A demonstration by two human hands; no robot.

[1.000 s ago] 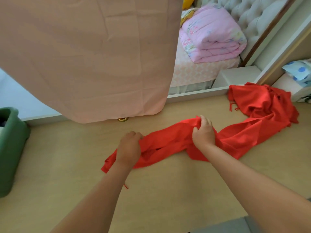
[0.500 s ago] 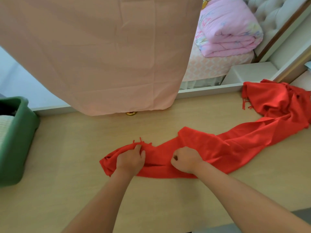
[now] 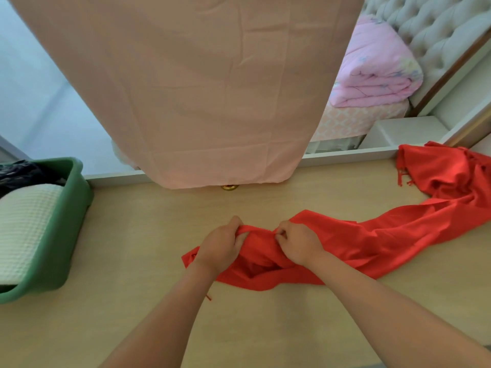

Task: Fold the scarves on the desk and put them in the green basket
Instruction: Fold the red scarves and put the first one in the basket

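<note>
A long red scarf (image 3: 372, 240) lies across the light wooden desk (image 3: 265, 328), its far end bunched at the right edge with fringe showing. My left hand (image 3: 220, 245) grips the scarf's near end, fingers curled into the cloth. My right hand (image 3: 299, 241) pinches the same cloth a short way to the right, lifting a ridge between both hands. The green basket (image 3: 66, 235) stands at the desk's left edge and holds a folded white waffle-weave cloth (image 3: 24, 227) and something dark behind it.
A pink curtain (image 3: 199, 88) hangs down to the desk's back edge, with a small brass fitting (image 3: 229, 187) below it. Beyond the desk are a bed with a folded pink quilt (image 3: 377, 67) and a tufted headboard.
Both hands have come closer together near the scarf's left end and raised the cloth into a ridge. The view has shifted left, showing more of the basket.
</note>
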